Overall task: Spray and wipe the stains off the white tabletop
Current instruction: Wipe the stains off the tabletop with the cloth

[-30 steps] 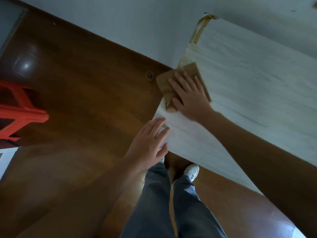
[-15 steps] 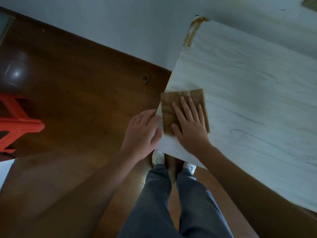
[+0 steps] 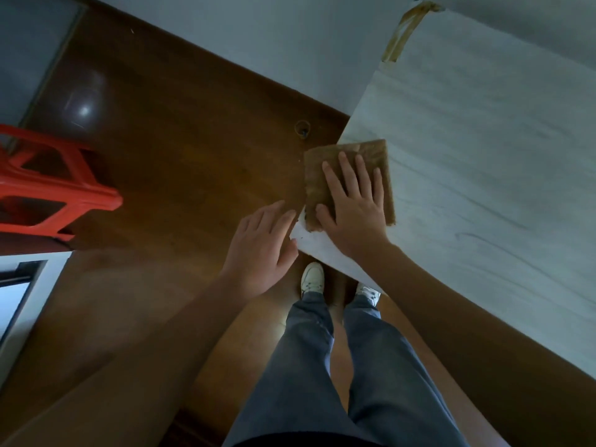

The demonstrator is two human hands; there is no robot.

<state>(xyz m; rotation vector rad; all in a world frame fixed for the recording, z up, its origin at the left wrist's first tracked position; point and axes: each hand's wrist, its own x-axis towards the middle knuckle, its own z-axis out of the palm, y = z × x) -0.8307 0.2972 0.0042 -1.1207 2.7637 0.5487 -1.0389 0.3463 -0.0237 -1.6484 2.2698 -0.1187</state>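
The right hand (image 3: 354, 217) hides the middle of the cloth (image 3: 375, 153). The tabletop (image 3: 483, 156) runs out past the top and right edges of the view, and the red stool (image 3: 48, 188) is cut off at the left. A round thing (image 3: 302, 128) on the floor is too small to tell. The table's edge half hides the right shoe (image 3: 369, 293). Whether the left hand (image 3: 261, 250) touches the table's corner is unclear.

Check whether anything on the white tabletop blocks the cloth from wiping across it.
Nothing visible does. The right hand presses the brown cloth flat at a tabletop corner; only a tape strip sits at the far edge.
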